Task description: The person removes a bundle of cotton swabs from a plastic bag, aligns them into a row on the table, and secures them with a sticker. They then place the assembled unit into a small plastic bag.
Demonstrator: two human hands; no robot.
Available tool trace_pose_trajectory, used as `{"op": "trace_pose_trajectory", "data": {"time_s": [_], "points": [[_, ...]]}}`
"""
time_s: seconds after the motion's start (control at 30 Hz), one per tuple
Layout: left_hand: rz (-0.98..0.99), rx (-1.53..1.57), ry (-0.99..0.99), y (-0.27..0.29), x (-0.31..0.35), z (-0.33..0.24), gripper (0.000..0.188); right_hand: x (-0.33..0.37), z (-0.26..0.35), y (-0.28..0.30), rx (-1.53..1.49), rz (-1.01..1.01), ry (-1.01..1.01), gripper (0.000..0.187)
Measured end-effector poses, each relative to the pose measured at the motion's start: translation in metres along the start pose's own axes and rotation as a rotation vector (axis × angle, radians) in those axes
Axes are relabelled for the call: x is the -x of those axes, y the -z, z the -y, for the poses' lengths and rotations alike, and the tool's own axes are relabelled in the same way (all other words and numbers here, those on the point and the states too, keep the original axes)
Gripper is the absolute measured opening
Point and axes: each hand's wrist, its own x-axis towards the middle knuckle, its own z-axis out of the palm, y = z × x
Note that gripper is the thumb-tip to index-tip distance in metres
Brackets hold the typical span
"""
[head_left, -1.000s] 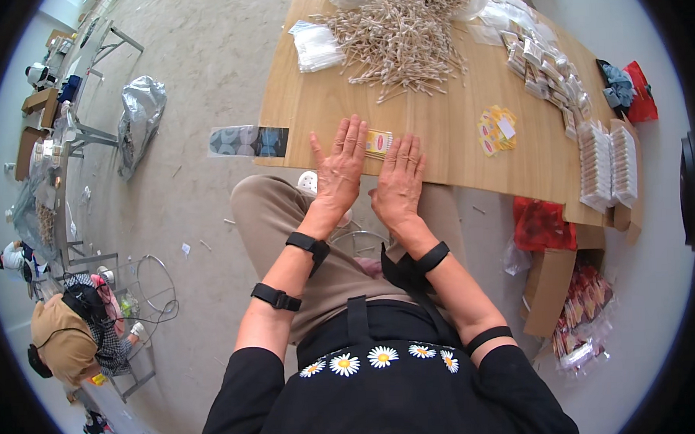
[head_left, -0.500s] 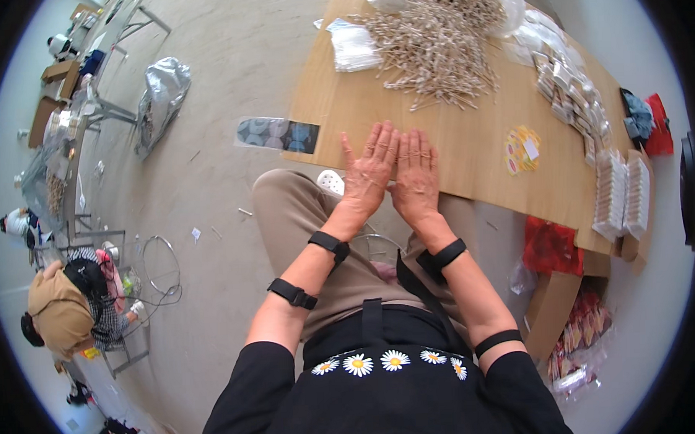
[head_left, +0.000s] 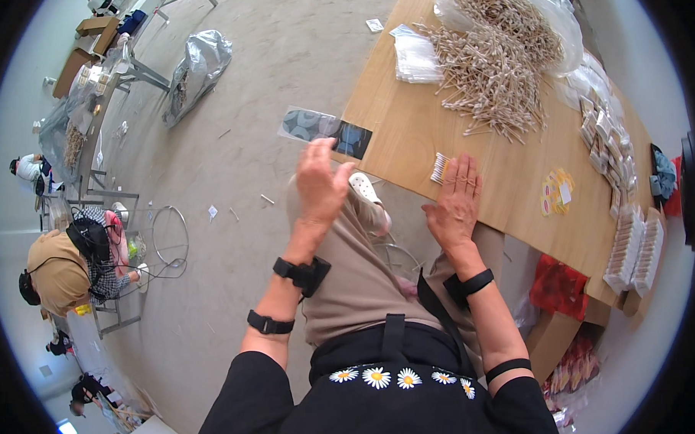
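Note:
My right hand (head_left: 454,202) lies flat on the wooden table, fingers stretched. Against its fingertips is a small, neat row of cotton swabs (head_left: 439,168); some may be under the fingers. My left hand (head_left: 321,187) is held off the table's near left corner, thumb apart from the fingers, with nothing visible in it. Just beyond it, a dark patterned sheet in clear film (head_left: 325,131) sticks out over the table edge. Farther back, a big heap of loose cotton swabs (head_left: 496,78) spills from a clear plastic bag (head_left: 567,37). A stack of clear small bags (head_left: 417,58) lies left of the heap.
Yellow-edged cards (head_left: 555,192) lie on the table's right side. Filled small packs (head_left: 607,147) and white trays of packs (head_left: 624,249) line its right edge. Below are a red bag (head_left: 556,286) and a cardboard box (head_left: 552,344). At left, another person (head_left: 62,273) sits.
My hands were side by side on the table; now they are apart. The left has moved left off the table edge, and the swab row shows beside the right. The whole view has shifted.

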Motion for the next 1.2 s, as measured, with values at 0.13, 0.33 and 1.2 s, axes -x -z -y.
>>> {"op": "trace_pose_trajectory", "data": {"time_s": [0.13, 0.33, 1.2], "points": [[-0.071, -0.138, 0.056, -0.002, -0.029, 0.035, 0.054, -0.001, 0.001, 0.000, -0.002, -0.007, -0.002, 0.106], [0.138, 0.438, 0.493, -0.018, -0.055, 0.071, 0.041, 0.000, 0.002, 0.001, 0.022, 0.003, 0.019, 0.109], [0.075, 0.097, 0.076, -0.005, -0.071, 0.058, 0.011, -0.076, 0.127, -0.039, -0.074, 0.111, 0.302, 0.108]]}}
